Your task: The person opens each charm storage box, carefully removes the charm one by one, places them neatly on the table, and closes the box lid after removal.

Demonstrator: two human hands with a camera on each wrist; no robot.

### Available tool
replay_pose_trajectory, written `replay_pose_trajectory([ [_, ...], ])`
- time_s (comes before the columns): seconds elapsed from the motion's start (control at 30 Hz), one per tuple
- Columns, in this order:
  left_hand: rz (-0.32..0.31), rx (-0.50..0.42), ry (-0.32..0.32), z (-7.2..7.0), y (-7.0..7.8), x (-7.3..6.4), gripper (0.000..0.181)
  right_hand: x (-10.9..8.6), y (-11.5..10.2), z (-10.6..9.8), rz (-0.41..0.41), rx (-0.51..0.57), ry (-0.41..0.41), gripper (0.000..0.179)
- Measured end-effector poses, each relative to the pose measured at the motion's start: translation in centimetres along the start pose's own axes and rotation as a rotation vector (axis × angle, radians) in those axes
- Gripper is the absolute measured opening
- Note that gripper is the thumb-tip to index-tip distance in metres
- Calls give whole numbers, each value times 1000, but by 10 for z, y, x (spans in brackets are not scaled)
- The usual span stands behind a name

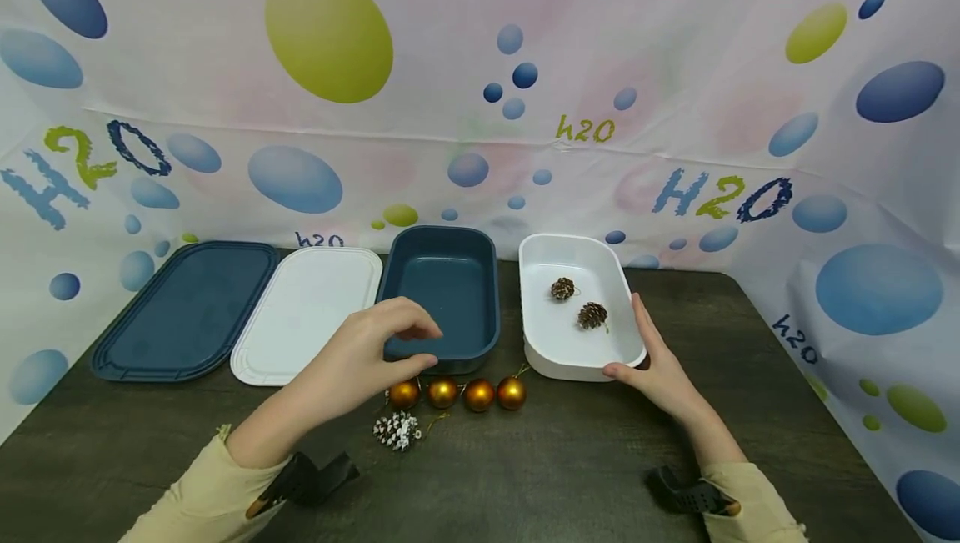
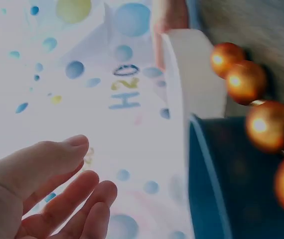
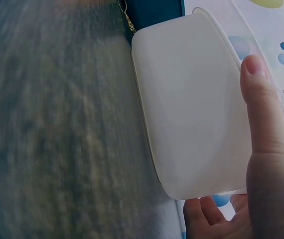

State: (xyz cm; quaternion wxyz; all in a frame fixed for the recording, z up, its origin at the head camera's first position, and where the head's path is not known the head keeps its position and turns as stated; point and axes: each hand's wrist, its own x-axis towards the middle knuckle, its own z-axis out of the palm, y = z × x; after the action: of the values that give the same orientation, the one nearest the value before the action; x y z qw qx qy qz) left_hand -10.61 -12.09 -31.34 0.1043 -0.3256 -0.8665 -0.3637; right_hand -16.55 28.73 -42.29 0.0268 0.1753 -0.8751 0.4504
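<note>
In the head view, my left hand point(image 1: 375, 347) hovers over the near left part of the dark blue container point(image 1: 441, 301), its fingers loosely bent with nothing between them. The left wrist view shows the same relaxed left hand point(image 2: 52, 194). My right hand point(image 1: 660, 372) holds the near right corner of the white container point(image 1: 558, 364), thumb at the front rim and fingers along the right side. Inside that container lie two brown pine cones point(image 1: 592, 315). Several shiny gold balls point(image 1: 479, 394) line up before the blue container. A white-tipped pine cone point(image 1: 397, 431) lies just nearer.
A dark blue lid point(image 1: 191, 309) and a white lid point(image 1: 307, 309) lie flat on the left of the dark wooden table point(image 1: 525, 485). A patterned curtain point(image 1: 450, 42) hangs behind the table and at its sides.
</note>
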Motion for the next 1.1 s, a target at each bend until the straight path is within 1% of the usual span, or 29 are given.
replay_pose_trajectory([
  [0.1, 26, -2, -11, 1, 10, 15, 24, -1, -1, -1, -7, 8, -6, 109],
  [0.2, 45, -3, -31, 4, 17, 30, 24, -1, -1, 0, -7, 15, -9, 109],
  [0.3, 50, -14, -64, 10, 21, 44, 25, -1, -1, 1, -8, 19, -9, 109],
  [0.4, 44, -59, -100, 21, 22, 58, 24, -1, -1, 1, -10, 21, -9, 110],
  [0.6, 20, -195, -149, 50, 23, 87, 29, -1, 0, 2, 0, 22, -5, 110],
  [0.73, -4, -231, -172, 70, 26, 103, 32, -1, 0, 2, -6, 24, -10, 110],
  [0.87, -60, -274, -196, 94, 26, 117, 29, 0, 0, 2, -20, 53, -8, 109],
  [1.0, -119, -304, -190, 122, 24, 128, 28, -1, 0, 1, -30, 86, -14, 108],
  [1.1, -140, -296, -166, 139, 24, 135, 28, 0, 0, 0, -36, 97, -24, 107],
])
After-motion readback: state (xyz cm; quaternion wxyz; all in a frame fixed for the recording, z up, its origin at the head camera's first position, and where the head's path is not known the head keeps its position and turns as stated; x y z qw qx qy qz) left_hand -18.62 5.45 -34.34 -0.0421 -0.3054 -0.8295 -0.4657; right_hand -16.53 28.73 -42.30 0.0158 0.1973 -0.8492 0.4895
